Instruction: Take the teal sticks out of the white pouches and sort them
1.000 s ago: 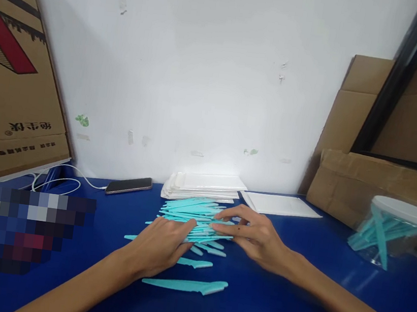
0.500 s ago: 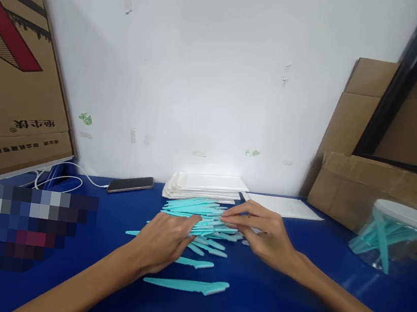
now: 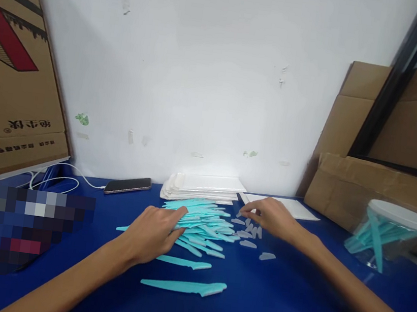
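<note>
Turquoise eyebrow razors (image 3: 210, 228) lie heaped in the middle of the blue table. My left hand (image 3: 156, 231) is closed at the heap's left side, thumb and fingers pinching an eyebrow razor whose outline blends with those behind it. Two more razors lie apart in front, the nearest razor (image 3: 183, 286) closest to me. To the right of the heap are several small clear blade caps (image 3: 248, 244), loose on the table. Above them my right hand (image 3: 267, 217) is closed in a pinch, a clear cap (image 3: 239, 214) at its fingertips.
White flat packets (image 3: 205, 183) are stacked behind the heap, with a white sheet (image 3: 297, 208) beside them. A clear tub (image 3: 386, 235) of turquoise razors stands at right. A phone (image 3: 128, 185) on a white cable lies at left. Cardboard boxes (image 3: 373, 190) flank the table.
My right hand has moved off the razors to the right, over the loose caps, which now show. My left hand has shifted slightly left and stays closed.
</note>
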Available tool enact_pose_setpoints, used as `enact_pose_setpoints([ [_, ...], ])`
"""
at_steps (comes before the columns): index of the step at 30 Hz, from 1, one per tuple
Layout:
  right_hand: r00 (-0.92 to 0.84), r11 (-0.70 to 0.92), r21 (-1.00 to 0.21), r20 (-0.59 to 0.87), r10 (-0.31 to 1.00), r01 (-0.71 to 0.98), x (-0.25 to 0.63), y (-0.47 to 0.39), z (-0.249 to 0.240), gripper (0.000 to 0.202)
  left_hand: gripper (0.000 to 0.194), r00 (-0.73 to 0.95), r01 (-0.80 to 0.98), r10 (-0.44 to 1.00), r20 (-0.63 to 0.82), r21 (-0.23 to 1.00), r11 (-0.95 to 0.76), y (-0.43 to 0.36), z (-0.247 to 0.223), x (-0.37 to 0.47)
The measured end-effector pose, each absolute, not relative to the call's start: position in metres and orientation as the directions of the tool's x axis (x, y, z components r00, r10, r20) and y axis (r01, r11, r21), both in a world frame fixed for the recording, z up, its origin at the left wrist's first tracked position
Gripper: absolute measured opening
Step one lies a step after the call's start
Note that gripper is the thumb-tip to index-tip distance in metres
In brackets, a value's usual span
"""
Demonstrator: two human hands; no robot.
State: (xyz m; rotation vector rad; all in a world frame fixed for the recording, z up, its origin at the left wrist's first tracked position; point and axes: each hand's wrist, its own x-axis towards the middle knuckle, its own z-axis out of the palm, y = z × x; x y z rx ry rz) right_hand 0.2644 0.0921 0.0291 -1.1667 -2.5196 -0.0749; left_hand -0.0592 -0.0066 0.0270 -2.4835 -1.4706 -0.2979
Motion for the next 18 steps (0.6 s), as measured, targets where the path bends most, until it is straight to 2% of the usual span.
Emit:
enact_pose_setpoints([
  [4, -0.667, 0.703, -0.102, 0.247, 0.703, 0.703, 0.264, 0.089, 0.029, 0.02, 0.014, 0.501, 0.865, 0.824, 0.265, -0.111, -0.49, -0.011, 0.024, -0.054],
  [7, -0.672, 0.73, -0.082, 0.334, 0.661, 0.678, 0.26, 0.082, 0.033, 0.033, 0.014, 0.521, 0.853, 0.824, 0.221, -0.16, -0.497, -0.015, 0.025, -0.048],
  [11, -0.652, 0.771, -0.063, 0.494, 0.576, 0.633, 0.245, 0.06, 0.038, 0.037, 0.025, 0.581, 0.792, 0.803, 0.136, -0.324, -0.518, -0.018, 0.024, -0.039],
  [14, -0.73, 0.86, -0.054, 0.503, 0.462, 0.507, 0.229, 0.036, 0.038, 0.035, 0.025, 0.629, 0.731, 0.769, 0.111, -0.421, -0.537, -0.018, 0.02, -0.036],
  [18, -0.785, 0.912, -0.031, 0.497, 0.37, 0.41, 0.21, 0.017, 0.027, 0.042, 0.025, 0.666, 0.683, 0.734, 0.131, -0.504, -0.53, -0.016, 0.013, -0.036],
])
